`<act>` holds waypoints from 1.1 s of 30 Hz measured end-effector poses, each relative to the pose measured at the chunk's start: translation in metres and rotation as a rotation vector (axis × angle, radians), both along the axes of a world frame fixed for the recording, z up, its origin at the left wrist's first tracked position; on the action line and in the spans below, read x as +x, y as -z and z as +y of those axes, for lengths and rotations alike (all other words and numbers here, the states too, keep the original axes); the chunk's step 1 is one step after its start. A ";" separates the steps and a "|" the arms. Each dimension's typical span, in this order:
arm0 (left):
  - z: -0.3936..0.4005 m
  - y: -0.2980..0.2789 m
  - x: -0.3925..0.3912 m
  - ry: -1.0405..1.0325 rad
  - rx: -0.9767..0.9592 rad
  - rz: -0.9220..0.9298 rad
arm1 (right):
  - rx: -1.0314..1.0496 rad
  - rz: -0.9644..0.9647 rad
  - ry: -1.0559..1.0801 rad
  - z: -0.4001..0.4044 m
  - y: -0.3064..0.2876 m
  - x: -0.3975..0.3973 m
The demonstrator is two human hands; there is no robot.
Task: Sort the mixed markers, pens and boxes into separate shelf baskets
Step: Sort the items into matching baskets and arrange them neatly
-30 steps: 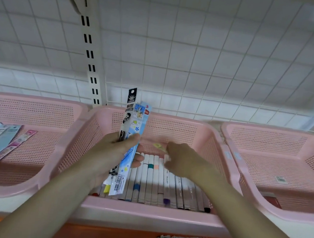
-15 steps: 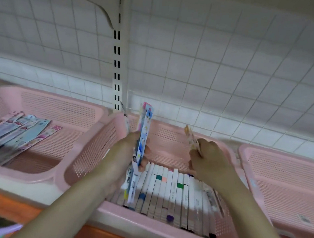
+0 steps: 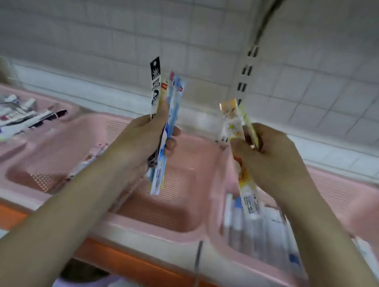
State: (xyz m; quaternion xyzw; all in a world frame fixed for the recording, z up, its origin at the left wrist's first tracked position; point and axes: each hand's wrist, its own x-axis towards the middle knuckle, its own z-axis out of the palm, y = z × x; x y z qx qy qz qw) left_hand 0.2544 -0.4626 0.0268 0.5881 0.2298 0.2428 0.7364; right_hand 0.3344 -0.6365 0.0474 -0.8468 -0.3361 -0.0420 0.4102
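Observation:
My left hand (image 3: 142, 139) grips a bunch of slim pen packets (image 3: 165, 94) upright, one black and the others blue and white. In my right hand (image 3: 272, 160) is a yellow-orange packet (image 3: 231, 122), pinched near its middle and tilted left. Both hands hover above a pink basket (image 3: 196, 158); a few flat packets (image 3: 94, 155) on its left side are mostly hidden by my left forearm. White markers (image 3: 256, 228) lie in a row in the pink basket to the right (image 3: 220, 250). The picture is blurred by motion.
A third pink basket (image 3: 71, 109) at far left holds a pile of pens and markers (image 3: 13, 114). The baskets stand on a shelf with an orange front edge (image 3: 125, 266). A white grid wall and a slotted upright (image 3: 244, 79) stand behind.
My view has swung left, so the marker basket now sits at the right. Both hands rose; the right hand lifted a yellow-orange packet out of the marker basket and now holds it up.

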 end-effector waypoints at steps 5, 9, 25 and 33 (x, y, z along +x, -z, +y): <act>0.088 0.002 -0.043 0.072 -0.101 0.049 | 0.019 0.000 -0.026 0.092 -0.004 -0.042; 0.130 0.004 -0.058 0.165 -0.133 0.091 | 0.016 0.213 -0.018 0.143 0.009 -0.054; 0.160 0.067 -0.016 0.421 0.663 0.643 | -0.498 0.583 0.097 0.184 0.084 -0.020; 0.156 0.084 -0.018 0.423 0.690 0.700 | -0.478 0.642 0.057 0.178 0.095 -0.021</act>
